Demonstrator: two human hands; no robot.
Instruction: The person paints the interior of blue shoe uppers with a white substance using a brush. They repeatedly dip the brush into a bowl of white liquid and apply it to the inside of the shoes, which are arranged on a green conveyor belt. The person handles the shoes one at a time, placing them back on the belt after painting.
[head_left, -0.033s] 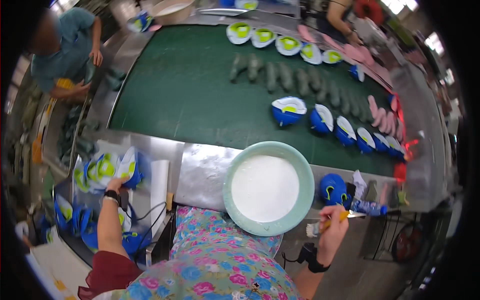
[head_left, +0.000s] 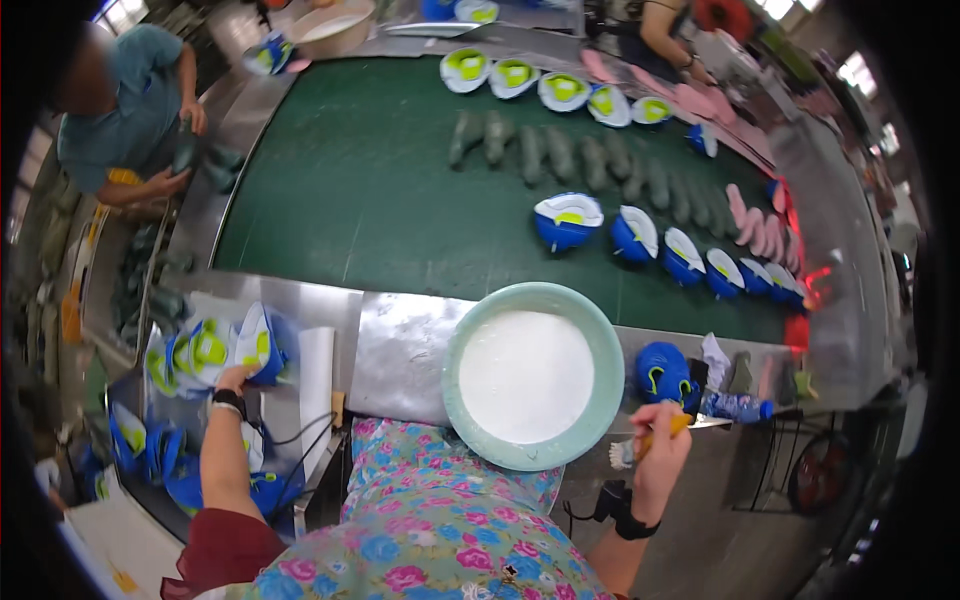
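Observation:
My left hand [head_left: 238, 378] reaches out to the left and grips a blue shoe upper with a white and green inside [head_left: 262, 345], the nearest one in a row of similar uppers [head_left: 185, 355] on a side rack. My right hand [head_left: 662, 440] holds a small brush with a yellow handle [head_left: 640, 447], its bristles pointing left just past the rim of a pale green bowl [head_left: 470, 425]. The bowl is full of white liquid and sits on the steel ledge in front of me. A blue shoe [head_left: 665, 374] lies just right of the bowl.
A green conveyor belt [head_left: 380, 200] carries rows of blue uppers [head_left: 565, 222], dark green soles [head_left: 560, 152] and pink soles [head_left: 755, 225]. Another person in a teal shirt [head_left: 125, 110] works at the far left. More blue uppers [head_left: 150, 450] are stacked at lower left. A plastic bottle [head_left: 735, 406] lies at right.

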